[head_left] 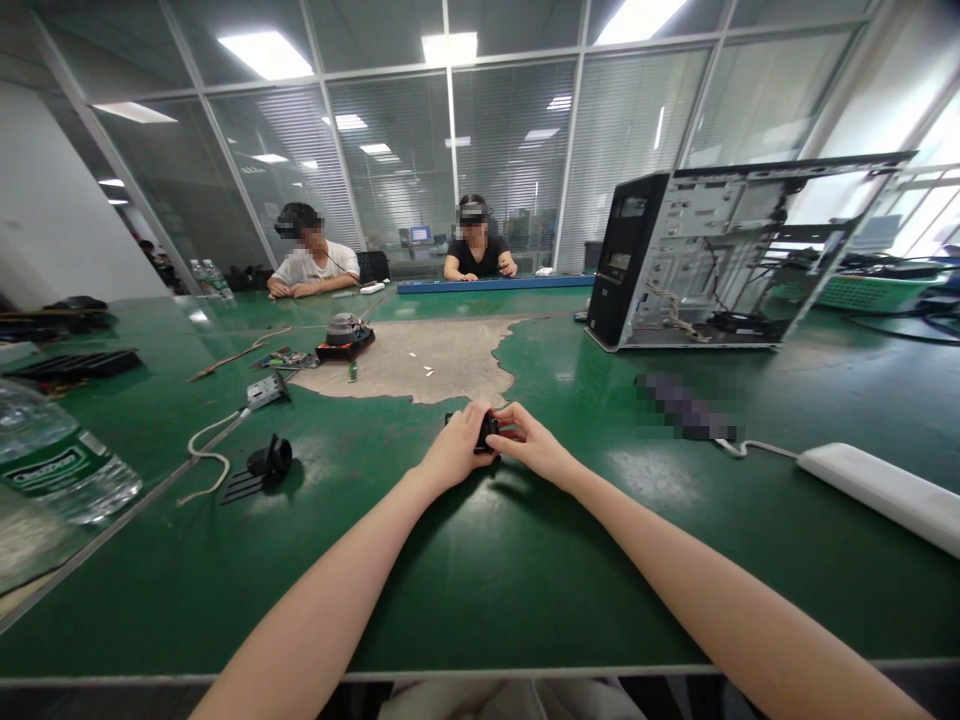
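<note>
A small black part (487,430) is held between both hands just above the green table (570,590), near the middle of the view. My left hand (456,447) wraps round its left side, with the fingers closed on it. From the right, the fingertips of my right hand (529,443) press against the same part. The fingers cover much of it, so its full shape is hidden. Beyond the hands lies a bare tan patch (450,350) of the table top, with small white bits on it.
At the right stand an open computer case (637,260) and a white power strip (885,490). On the left are a water bottle (56,455), a black plastic piece (270,458), a cable (225,460) and a motor-like part (346,333). Two people sit across the table.
</note>
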